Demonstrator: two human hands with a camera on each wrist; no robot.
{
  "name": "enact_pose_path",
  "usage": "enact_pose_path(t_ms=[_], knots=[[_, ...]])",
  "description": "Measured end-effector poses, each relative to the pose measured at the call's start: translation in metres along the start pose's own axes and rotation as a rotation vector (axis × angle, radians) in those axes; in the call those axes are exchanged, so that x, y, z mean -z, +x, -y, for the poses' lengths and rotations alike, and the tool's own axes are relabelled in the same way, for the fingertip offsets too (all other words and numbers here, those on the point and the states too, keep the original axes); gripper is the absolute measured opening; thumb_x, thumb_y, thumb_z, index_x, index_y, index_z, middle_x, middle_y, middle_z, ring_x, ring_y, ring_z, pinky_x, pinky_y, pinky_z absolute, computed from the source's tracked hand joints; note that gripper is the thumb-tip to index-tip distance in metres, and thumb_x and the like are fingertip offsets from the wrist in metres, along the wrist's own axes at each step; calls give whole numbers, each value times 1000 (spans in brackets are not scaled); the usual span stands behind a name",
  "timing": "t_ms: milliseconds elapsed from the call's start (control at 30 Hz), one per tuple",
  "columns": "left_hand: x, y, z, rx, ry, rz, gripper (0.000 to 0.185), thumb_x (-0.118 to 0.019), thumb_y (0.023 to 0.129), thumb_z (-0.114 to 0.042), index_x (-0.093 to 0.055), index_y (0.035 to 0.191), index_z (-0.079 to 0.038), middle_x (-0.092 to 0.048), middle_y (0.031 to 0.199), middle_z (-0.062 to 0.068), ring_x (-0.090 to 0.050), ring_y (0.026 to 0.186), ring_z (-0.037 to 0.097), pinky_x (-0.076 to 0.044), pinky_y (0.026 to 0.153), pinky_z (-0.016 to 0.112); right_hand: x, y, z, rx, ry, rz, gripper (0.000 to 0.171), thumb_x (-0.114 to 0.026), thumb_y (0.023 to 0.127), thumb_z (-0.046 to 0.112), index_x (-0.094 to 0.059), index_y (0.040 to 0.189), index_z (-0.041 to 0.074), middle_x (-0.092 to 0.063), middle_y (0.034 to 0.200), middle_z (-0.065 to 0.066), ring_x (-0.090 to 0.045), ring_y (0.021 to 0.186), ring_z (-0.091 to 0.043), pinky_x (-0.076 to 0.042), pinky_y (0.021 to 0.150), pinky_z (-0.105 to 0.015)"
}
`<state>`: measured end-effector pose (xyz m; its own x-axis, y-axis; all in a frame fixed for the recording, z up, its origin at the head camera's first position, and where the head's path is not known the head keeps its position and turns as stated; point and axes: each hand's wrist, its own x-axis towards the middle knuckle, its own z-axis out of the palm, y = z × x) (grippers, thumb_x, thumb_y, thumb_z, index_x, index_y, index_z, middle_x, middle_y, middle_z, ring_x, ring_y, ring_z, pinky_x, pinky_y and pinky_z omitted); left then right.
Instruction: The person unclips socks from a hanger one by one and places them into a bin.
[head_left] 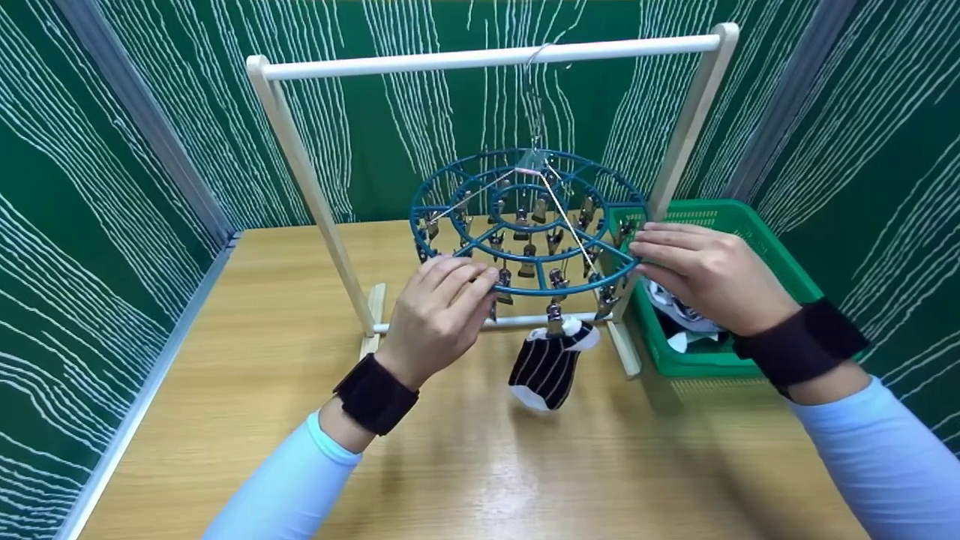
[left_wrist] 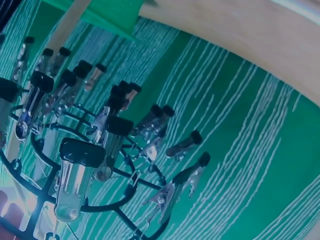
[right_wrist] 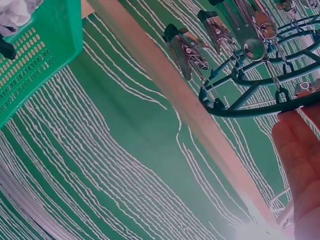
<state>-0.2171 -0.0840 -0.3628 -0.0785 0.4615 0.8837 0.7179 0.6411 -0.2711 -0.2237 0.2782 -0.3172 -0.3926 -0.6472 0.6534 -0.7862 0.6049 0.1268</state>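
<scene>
A round blue-green clip hanger point(head_left: 541, 289) hangs by a metal hook from the rack's white bar, with several metal clips along its rings. My left hand point(head_left: 439, 315) grips the near left part of its outer rim, fingers curved over the edge. On the right side, my right hand point(head_left: 701, 274) holds the rim with its fingertips; these fingers point(right_wrist: 295, 145) also meet the rim in the right wrist view. A black sock point(head_left: 546, 367) with pale stripes and white ends dangles from a front clip point(head_left: 555, 319), between the hands. In the left wrist view, clips point(left_wrist: 75, 175) fill much of the picture.
The wooden rack point(head_left: 300, 176) stands on a wood-topped table point(head_left: 262, 450). Behind its right leg sits a green basket point(head_left: 787, 262) holding white and dark cloth items point(head_left: 679, 307). Green curtains point(head_left: 420, 112) with white wavy lines surround the table on three sides.
</scene>
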Motion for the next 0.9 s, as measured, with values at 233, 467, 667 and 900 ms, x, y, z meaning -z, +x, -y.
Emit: enact_pose_path(t_ms=[233, 467, 667, 900], knots=[[4, -2, 10, 14, -18, 3, 21, -85, 91, -9, -81, 109, -2, -81, 102, 13, -77, 100, 30, -64, 98, 44, -1, 4, 8, 18, 28, -38, 33, -88, 86, -1, -81, 118, -3, -81, 116, -22, -80, 107, -39, -63, 91, -52], [5, -9, 18, 53, -21, 28, 24, -82, 91, -5, -79, 114, 2, -81, 112, 18, -78, 111, 34, -62, 104, 48, -3, 8, 16, 34, 43, -57, 24, -85, 91, 4, -82, 114, -4, -81, 111, -24, -80, 102, -41, -65, 88, -56], [6, -11, 22, 91, -16, 50, 27, -80, 92, -3, -78, 119, 5, -80, 120, 21, -75, 119, 37, -60, 108, 48, -7, 11, 20, 12, 47, -53, 30, -91, 80, -4, -82, 108, -5, -82, 104, -22, -80, 97, -40, -66, 86, -57], [8, -9, 20, 107, -5, 36, 33, -81, 92, -8, -76, 121, 5, -78, 122, 22, -72, 119, 38, -60, 108, 47, -9, 15, 24, 37, 40, -78, 29, -93, 78, -4, -83, 105, -5, -82, 99, -20, -80, 92, -38, -67, 82, -55]])
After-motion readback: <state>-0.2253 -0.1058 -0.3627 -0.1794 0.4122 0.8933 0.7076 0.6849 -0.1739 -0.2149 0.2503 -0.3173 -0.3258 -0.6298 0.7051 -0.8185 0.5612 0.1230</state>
